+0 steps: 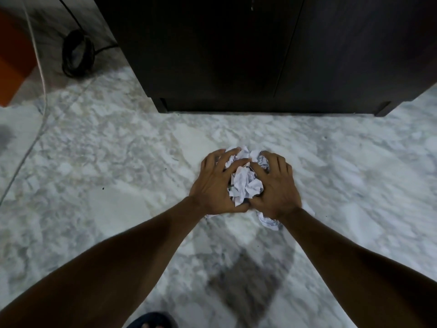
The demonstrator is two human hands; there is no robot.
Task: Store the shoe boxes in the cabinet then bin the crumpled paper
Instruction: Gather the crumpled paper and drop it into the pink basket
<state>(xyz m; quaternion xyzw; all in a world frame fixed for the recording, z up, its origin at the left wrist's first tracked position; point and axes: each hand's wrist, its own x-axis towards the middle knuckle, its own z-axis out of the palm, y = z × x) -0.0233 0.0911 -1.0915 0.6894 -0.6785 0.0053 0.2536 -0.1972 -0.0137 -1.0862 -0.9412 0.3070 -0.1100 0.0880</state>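
A heap of crumpled white paper (pixel 243 183) lies on the marble floor in front of the dark cabinet (pixel 236 55), whose doors are closed. My left hand (pixel 215 185) and my right hand (pixel 275 188) press in on the heap from either side, fingers curled around it. One crumpled piece (pixel 268 221) pokes out under my right wrist. No shoe box is in view.
A coil of black cable (pixel 76 53) lies on the floor left of the cabinet, and a thin white cord (pixel 41 79) runs down the left side. An orange object (pixel 14 58) sits at the far left. My foot in a dark sandal (pixel 151 321) shows at the bottom edge.
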